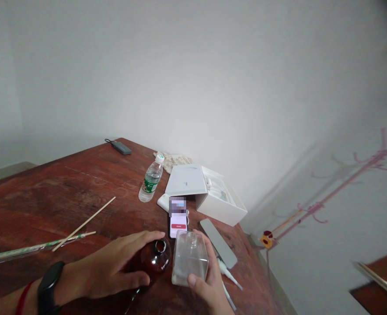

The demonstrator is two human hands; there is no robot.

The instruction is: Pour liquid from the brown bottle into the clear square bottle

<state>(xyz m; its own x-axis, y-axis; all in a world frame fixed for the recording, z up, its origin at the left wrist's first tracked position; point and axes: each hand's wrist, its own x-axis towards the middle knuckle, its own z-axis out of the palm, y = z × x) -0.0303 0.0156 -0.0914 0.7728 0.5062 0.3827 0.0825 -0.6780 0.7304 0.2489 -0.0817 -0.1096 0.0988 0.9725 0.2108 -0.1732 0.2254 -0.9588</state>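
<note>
Black wristband (pixel 50 284), one, worn behind the left hand. Left hand (pixel 119 260): curved around the left side of the brown bottle (pixel 150 262), thumb on the near side, forefinger along the far shoulder, the spread about as wide as the bottle. Brown bottle: uncapped, mouth upward. Right hand (pixel 211 280): closed around the right side of the clear container (pixel 190 260), thumb on its near face. Location: both vessels just beside each other, not touching, over the near part of the table (pixel 49 197); whether either is lifted, I cannot tell from here.

Beyond them: phone (pixel 178 223), screen lit. To the right: grey slab (pixel 218 243).

Handling, in my judgement: smooth walls may slip, so even pressure low on each body serves best; mouth level and unobstructed; container's corners kept off the phone.
</note>
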